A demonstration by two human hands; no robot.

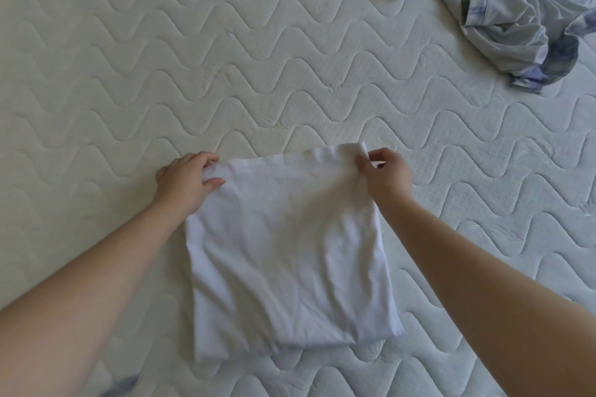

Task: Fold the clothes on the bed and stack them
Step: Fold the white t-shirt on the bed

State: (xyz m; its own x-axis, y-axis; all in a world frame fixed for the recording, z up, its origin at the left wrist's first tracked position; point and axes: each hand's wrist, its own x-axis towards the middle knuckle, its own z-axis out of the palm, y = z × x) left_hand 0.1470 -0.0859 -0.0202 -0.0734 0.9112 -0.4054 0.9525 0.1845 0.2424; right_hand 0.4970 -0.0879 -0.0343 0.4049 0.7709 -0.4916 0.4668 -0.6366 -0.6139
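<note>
Both far corners of the white garment [287,255] pinched, left hand [185,179] and right hand [385,171], mid-bed [96,74], ready to fold, below the unfolded clothes [516,10].

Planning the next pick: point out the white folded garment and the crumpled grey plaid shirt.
white folded garment [287,255]: head view, middle of its top layer.
crumpled grey plaid shirt [503,10]: head view, bunched middle.
</note>
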